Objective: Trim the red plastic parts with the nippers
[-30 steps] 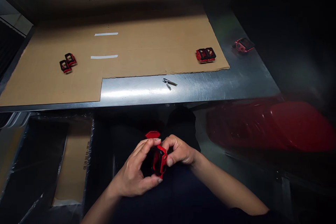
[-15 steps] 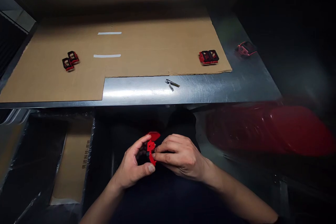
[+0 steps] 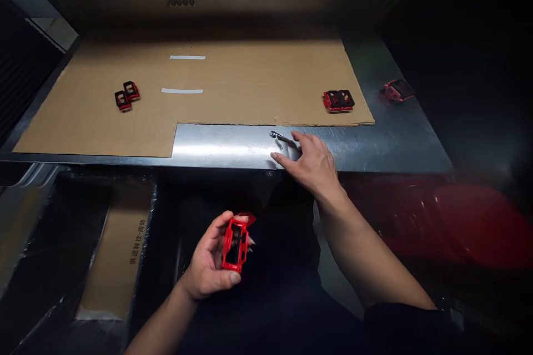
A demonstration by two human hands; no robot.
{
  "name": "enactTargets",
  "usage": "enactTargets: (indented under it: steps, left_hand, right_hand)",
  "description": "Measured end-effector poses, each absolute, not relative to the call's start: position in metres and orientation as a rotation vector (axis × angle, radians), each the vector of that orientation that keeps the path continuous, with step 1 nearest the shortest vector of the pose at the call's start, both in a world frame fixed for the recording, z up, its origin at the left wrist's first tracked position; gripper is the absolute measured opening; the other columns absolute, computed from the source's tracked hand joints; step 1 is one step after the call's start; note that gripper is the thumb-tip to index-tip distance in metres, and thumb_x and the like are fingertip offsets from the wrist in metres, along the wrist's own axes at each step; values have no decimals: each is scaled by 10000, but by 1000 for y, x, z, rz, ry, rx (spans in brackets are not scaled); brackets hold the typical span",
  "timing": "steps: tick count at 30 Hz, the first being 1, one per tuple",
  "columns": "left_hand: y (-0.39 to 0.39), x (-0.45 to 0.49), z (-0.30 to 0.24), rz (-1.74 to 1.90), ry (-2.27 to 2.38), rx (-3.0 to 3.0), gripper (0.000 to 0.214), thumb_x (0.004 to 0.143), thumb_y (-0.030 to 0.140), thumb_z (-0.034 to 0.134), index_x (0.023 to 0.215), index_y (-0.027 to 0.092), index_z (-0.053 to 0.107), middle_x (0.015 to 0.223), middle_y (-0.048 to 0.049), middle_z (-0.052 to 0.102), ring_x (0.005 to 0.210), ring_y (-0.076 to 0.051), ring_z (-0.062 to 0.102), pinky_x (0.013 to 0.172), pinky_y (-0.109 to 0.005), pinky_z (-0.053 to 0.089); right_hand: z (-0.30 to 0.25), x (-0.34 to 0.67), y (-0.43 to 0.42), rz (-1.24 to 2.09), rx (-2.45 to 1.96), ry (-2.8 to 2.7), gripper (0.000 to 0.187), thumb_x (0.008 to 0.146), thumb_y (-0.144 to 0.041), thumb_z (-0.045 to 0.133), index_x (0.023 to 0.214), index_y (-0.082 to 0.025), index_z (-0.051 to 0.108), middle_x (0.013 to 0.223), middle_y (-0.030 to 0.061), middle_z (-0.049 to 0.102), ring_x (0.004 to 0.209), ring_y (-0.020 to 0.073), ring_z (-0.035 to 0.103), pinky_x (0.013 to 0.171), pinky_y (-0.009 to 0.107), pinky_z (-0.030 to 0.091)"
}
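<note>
My left hand (image 3: 208, 266) grips a small red plastic frame (image 3: 228, 244) with a black inner part, held over my lap between fingers and thumb. A second red piece (image 3: 249, 218) shows just behind the frame's top end; whether it is joined to it I cannot tell. My right hand (image 3: 312, 163) reaches over the front of the metal table, thumb and fingers apart. Between them lies a nail clipper (image 3: 278, 142) with its lever swung out, partly overlapped by the fingers; contact cannot be made out.
A cardboard sheet (image 3: 250, 77) with two white strips covers much of the metal table (image 3: 225, 147). Red-and-black frames (image 3: 338, 101) sit at its right, another pair (image 3: 127, 96) at left, one more (image 3: 398, 90) on bare metal. A plastic-lined box (image 3: 152, 199) stands lower left, a red container (image 3: 478, 222) lower right.
My right hand has left the red frame and moved up to the nail clipper on the table. My left hand has kept the frame and turned it so its open face shows.
</note>
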State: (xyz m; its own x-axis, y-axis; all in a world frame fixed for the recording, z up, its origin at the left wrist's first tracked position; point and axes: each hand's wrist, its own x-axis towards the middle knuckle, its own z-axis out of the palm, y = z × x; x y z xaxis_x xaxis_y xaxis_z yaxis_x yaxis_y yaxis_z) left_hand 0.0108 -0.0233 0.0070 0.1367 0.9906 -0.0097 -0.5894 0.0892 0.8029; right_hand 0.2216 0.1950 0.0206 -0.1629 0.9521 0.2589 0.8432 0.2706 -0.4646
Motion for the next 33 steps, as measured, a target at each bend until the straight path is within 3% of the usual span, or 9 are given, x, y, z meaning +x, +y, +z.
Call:
enactTargets:
  steps: [5, 11, 15, 18, 20, 24, 33]
  left_hand:
    - [-28, 12, 8, 1327, 744, 847, 857, 743, 270, 848, 1480, 351, 418, 1463, -108, 523, 1121, -234, 657, 956, -382, 571]
    - [-27, 14, 10, 1322, 870, 1043, 812, 783, 323, 793, 1491, 330, 394, 1408, -123, 482, 1099, -244, 629, 945, -429, 572]
    - [-24, 14, 15, 1320, 986, 1305, 830, 763, 253, 697, 1517, 255, 351, 1332, -140, 434, 1107, -273, 575, 917, -481, 566]
    - [-23, 14, 24, 1288, 1126, 1571, 909, 696, 168, 608, 1549, 197, 296, 1218, -128, 461, 1088, -266, 532, 914, -484, 545]
    - [-23, 13, 31, 1247, 1202, 1723, 966, 657, 140, 575, 1567, 171, 252, 1143, -113, 475, 1056, -258, 521, 862, -446, 555]
    - [-19, 14, 36, 1154, 1258, 1864, 1014, 632, 147, 579, 1577, 152, 212, 1147, -125, 474, 1010, -258, 547, 776, -406, 575]
    - [-10, 18, 34, 1100, 1134, 1870, 968, 670, 154, 605, 1567, 195, 244, 1176, -128, 478, 950, -241, 601, 751, -388, 591]
  right_hand:
    - [9, 215, 206, 264, -1753, -2038, 452, 818, -535, 690, 1154, -236, 740, 1035, 93, 679, 1017, 317, 610, 859, 445, 500]
    - [11, 216, 210, 257, -1780, -1960, 372, 793, -487, 709, 1049, -226, 776, 1003, 88, 699, 980, 301, 638, 851, 430, 507]
    - [22, 227, 201, 387, -1731, -1890, 238, 773, -344, 716, 961, -213, 782, 853, 44, 738, 756, 231, 676, 777, 387, 530]
    - [35, 237, 160, 663, -1459, -1946, 231, 805, -338, 714, 983, -206, 778, 789, 35, 739, 655, 196, 675, 672, 345, 552]
    - [42, 242, 122, 821, -1108, -2046, 221, 844, -251, 683, 1046, -218, 765, 901, 59, 756, 774, 202, 710, 704, 331, 578]
    - [49, 243, 60, 1026, -708, -2043, 331, 814, -102, 663, 1115, -223, 729, 852, 60, 753, 732, 183, 719, 616, 290, 601]
    - [59, 239, 47, 825, -587, -2073, 172, 790, -122, 688, 932, -206, 734, 862, 80, 784, 685, 185, 739, 580, 290, 611]
